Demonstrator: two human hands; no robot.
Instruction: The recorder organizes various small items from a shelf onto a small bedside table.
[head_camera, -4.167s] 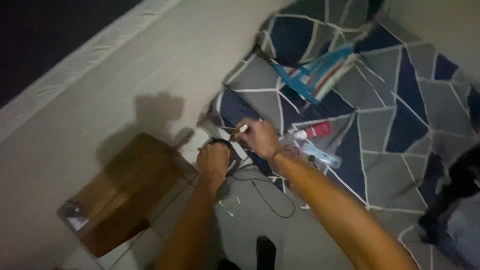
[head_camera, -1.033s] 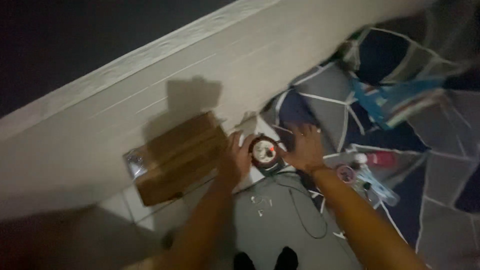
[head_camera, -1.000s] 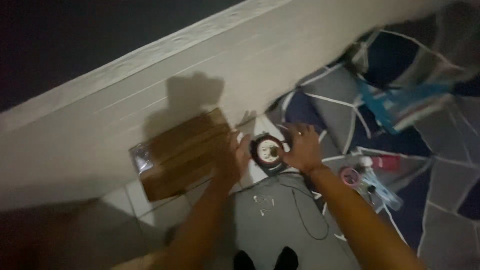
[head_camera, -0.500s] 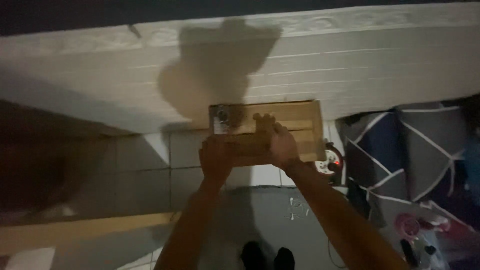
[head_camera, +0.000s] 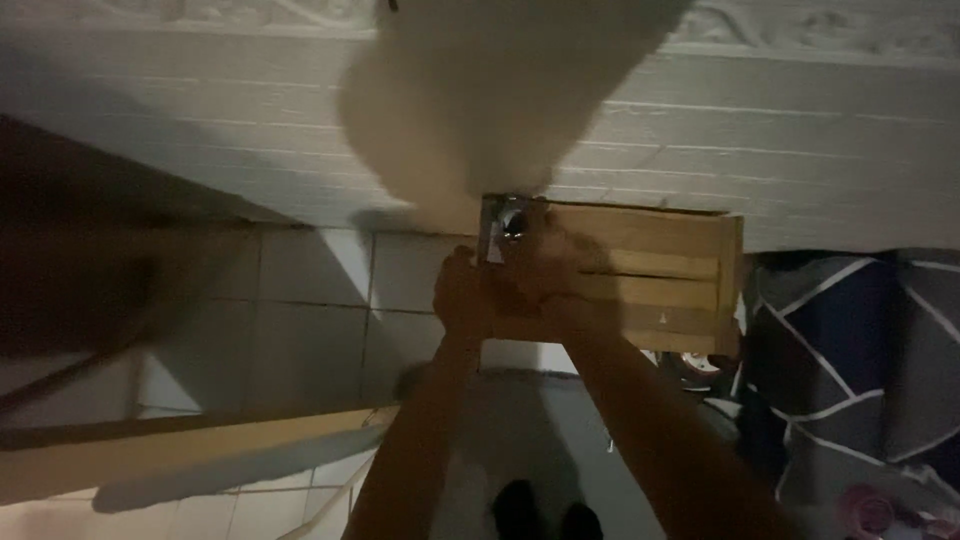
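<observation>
A slatted wooden box (head_camera: 640, 285) lies on the tiled floor against the white wall, with a small metal fitting (head_camera: 507, 219) at its left end. My left hand (head_camera: 461, 296) wraps around the box's left end from the side. On top of that same end, just below the fitting, sits my right hand (head_camera: 548, 275) with its fingers curled on the wood. Both hands are motion-blurred.
A round red-rimmed device (head_camera: 700, 364) peeks out under the box's right corner. A navy and grey patterned blanket (head_camera: 860, 340) fills the right. A grey mat (head_camera: 510, 430) lies under my arms, and a long pale wooden plank (head_camera: 180, 455) lies at lower left.
Both hands left the round device and moved left onto the wooden box. My view swung left. The box now overlaps the device, which stood beside it half a second ago.
</observation>
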